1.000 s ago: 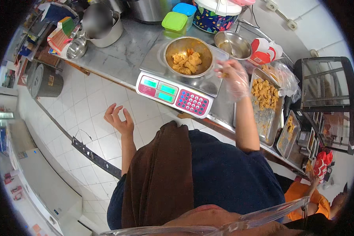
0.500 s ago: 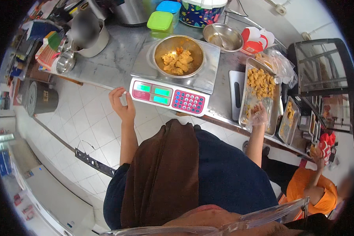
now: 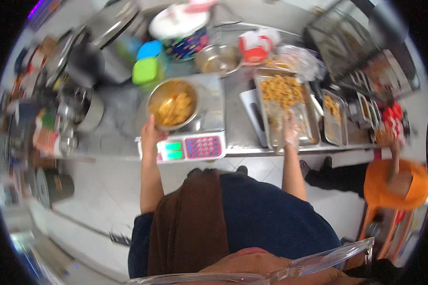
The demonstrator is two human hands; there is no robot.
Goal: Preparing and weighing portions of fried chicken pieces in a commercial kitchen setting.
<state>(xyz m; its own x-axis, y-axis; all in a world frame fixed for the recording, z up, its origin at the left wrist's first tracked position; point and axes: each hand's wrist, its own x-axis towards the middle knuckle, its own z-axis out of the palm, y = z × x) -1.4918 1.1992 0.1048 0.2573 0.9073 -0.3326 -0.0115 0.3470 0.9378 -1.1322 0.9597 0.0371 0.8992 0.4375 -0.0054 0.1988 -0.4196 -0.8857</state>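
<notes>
My left hand (image 3: 153,130) grips the near-left rim of a steel bowl (image 3: 157,97) holding golden fried pieces (image 3: 178,107). The bowl sits over the left of a digital scale (image 3: 209,104) with a pink keypad; whether it still rests on the plate is unclear. My right hand (image 3: 288,130), in a clear plastic glove, reaches into the near part of a metal tray (image 3: 308,130) with more fried pieces (image 3: 276,88) at its far end; motion smears its fingers. A white board with a dark handle slot (image 3: 247,107) lies between scale and tray.
Lidded green (image 3: 145,71) and blue containers, a patterned pot (image 3: 178,42), an empty steel bowl (image 3: 216,59), a red-white box (image 3: 254,47) and plastic bags line the back. A smaller tray (image 3: 334,130) lies right. A co-worker in orange (image 3: 390,185) works at the far right.
The view has swung. My left hand has risen from beside the scale onto the bowl, which has shifted leftward on it. My right hand has moved from beside the bowl into the tray.
</notes>
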